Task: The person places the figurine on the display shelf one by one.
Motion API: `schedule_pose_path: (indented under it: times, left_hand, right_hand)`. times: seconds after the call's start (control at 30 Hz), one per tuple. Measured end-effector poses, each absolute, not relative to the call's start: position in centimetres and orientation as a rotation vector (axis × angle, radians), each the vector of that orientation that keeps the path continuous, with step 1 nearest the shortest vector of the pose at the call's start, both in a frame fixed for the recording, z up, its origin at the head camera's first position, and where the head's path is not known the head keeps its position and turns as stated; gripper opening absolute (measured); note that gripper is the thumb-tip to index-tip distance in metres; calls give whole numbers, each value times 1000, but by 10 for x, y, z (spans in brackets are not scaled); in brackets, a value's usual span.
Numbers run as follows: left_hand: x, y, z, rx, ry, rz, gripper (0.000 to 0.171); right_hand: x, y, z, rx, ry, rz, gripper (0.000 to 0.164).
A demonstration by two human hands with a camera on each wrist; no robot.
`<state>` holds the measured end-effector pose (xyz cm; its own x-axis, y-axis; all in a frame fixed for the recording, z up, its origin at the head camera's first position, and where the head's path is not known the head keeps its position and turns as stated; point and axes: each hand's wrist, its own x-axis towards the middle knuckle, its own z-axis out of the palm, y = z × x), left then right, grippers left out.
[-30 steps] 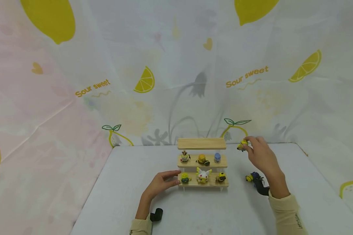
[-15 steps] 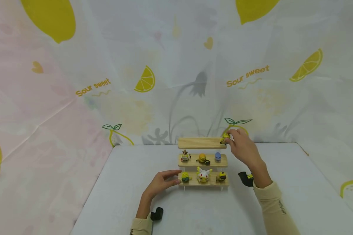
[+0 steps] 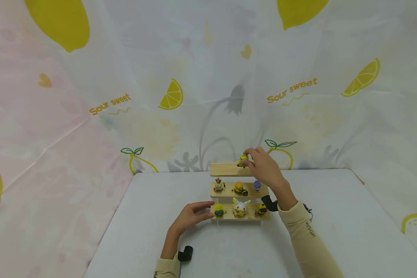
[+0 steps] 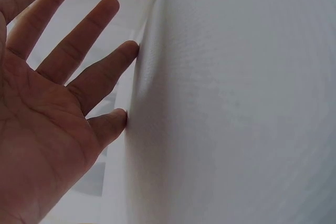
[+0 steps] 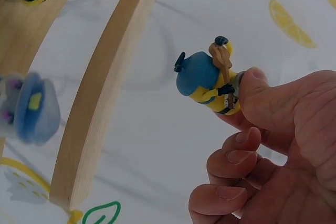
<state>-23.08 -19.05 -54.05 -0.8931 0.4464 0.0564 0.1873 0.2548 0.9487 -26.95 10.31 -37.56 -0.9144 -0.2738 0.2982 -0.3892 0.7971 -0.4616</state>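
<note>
Lemon-print backdrop (image 3: 208, 65), white worktop (image 3: 142, 226) | Right hand (image 3: 267, 169), grip pinching a yellow figurine (image 3: 243, 160) at the top shelf (image 3: 224, 169) | Left hand (image 3: 191, 216), grip wide, beside the bottom shelf (image 3: 251, 216) | Placing step, apparently; next move calls for lowering it upright, letting go

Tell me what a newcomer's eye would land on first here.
Probably the big printed lemons high on the pale backdrop, at the upper left and right of the head view. Next, likely the three-tier wooden rack low in the middle, with small figures on its two lower tiers. Then the yellow figure pinched in the person's right grip, overlapping the top tier in that view.
</note>
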Motion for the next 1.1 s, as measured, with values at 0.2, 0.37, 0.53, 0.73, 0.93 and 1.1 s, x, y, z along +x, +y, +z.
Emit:
schedule_pose_path:
  times: [0.2, 0.37, 0.53, 0.73, 0.93, 1.1]
  left_hand:
    - [-231, -190, -542, 602, 2307, 1682, 42]
    - [-231, -190, -540, 601, 2307, 1690, 42]
    - [-231, -191, -540, 595, 2313, 1684, 43]
    - [-230, -190, -541, 577, 2322, 1680, 44]
    - [-222, -188, -522, 609, 2317, 1680, 44]
    - [-218, -188, -511, 646, 2294, 1679, 43]
  right_hand:
    - [-276, 84, -374, 555, -2829, 793, 34]
    - [-281, 72, -371, 606, -2839, 816, 34]
    - [-286, 61, -372, 644, -2854, 824, 33]
    - [-290, 46, -374, 623, -2890, 808, 32]
    - [-292, 35, -376, 588, -2923, 806, 33]
    - [-294, 31, -377, 576, -2932, 819, 33]
